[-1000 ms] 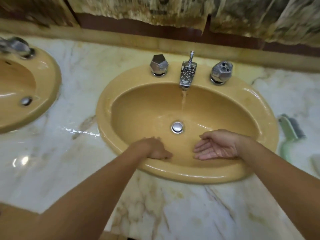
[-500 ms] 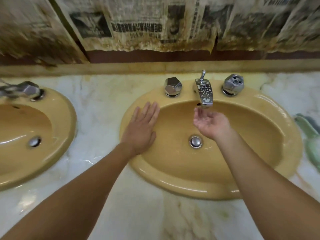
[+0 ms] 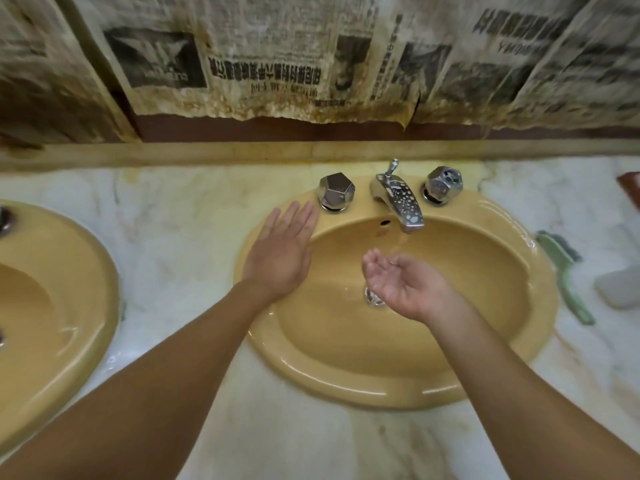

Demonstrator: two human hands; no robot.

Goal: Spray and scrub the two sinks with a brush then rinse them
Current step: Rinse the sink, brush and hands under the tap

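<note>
Left hand (image 3: 280,258): I saw its grip released, flat on the sink (image 3: 485,375) rim at 10 o'clock.
Right hand (image 3: 401,285): released, cupped beneath the faucet (image 3: 398,202).
Brush (image 3: 564,278): on the counter (image 3: 173,237), 3 o'clock.
Risk: I judged cupped water could splash the counter.

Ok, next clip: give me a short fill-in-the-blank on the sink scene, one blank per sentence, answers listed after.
1. The right hand is cupped, palm up, under the running ____.
2. The left hand lies flat on the sink's ____.
3. The green brush lies on the counter to the ____ of this sink.

Missing words: faucet; rim; right
</note>
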